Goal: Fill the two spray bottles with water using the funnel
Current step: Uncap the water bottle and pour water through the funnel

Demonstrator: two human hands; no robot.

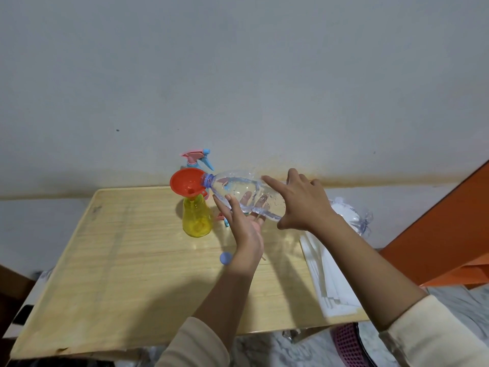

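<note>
Cap: a small round blue cap (225, 258) lies on the pale wooden table (119, 247), just beside our left wrist.
Left hand: our left hand (243, 226) cradles the clear crinkled plastic water bottle (246, 192) from below, fingers curled under it.
Right hand: our right hand (301, 202) clamps the base end, thumb beneath, index finger stretched out.
Axis: nearly level, neck pointing left past the left-hand grip, which is the nearer hand.
Funnel: the smooth orange plastic funnel (185, 182) meets the mouth, seated in the yellow translucent spray bottle (197, 221). We judge a steeper tilt comes next.
Beyond: the pink-and-blue-headed spray bottle (197, 157) stands farthest away.
</note>
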